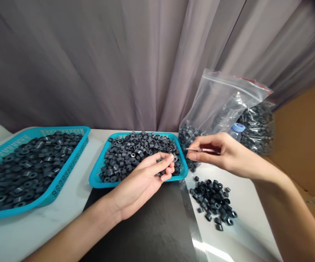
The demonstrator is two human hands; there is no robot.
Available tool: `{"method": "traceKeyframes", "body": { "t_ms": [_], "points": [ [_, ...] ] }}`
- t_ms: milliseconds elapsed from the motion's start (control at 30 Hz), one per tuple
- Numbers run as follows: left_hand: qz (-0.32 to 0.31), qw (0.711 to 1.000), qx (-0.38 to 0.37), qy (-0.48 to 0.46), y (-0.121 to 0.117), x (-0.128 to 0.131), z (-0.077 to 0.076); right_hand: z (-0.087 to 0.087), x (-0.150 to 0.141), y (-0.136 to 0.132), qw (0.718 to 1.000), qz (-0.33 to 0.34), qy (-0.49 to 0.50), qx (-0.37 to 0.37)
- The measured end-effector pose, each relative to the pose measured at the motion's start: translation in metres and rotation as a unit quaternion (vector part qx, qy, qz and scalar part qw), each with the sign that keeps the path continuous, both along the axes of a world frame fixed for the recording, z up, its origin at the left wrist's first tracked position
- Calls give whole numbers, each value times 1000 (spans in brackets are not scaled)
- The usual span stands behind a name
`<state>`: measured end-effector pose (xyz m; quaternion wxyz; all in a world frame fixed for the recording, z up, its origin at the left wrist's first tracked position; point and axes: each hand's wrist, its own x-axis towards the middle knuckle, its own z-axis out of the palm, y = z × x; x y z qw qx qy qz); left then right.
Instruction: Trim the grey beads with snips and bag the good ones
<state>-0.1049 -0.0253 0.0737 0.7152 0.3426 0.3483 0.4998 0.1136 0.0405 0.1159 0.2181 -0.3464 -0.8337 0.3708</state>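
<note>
My left hand [146, 173] is over the front right of a small blue basket [96, 176] heaped with small dark rings [127, 153]. Its thumb and fingers are pinched together, with one dark ring [175, 159] at the fingertips. To the right, my right hand [219, 153] is closed around a thin tool [201, 150] with a pinkish handle and a narrow metal tip. That tip points left, toward the ring, with a gap between them. Below my right hand, a loose pile of dark rings [216, 202] lies on the white table [244, 218].
A larger blue basket [51, 191] full of dark rings stands at left. Behind my right hand are an open clear zip bag [214, 94] with rings, a blue-capped container [238, 127] and another full bag [259, 127]. A dark mat [143, 225] lies in front; a grey curtain [105, 65] hangs behind.
</note>
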Motion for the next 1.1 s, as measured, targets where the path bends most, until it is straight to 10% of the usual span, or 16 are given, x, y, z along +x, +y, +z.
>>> {"method": "traceKeyframes", "body": {
  "t_ms": [333,833,1000,1100],
  "points": [
    [-11,1000,16,-3,1,-3,3,-54,13,-45,976,23,-213,26],
    [-71,997,-13,40,-9,3,10,-119,42,-89,981,-161,-105,-2],
    [-19,945,187,268,21,25,69,-121,38,-86,986,-152,-73,15],
    [93,791,439,415,69,45,134,-127,37,-84,986,-145,-62,49]
  ]
}}
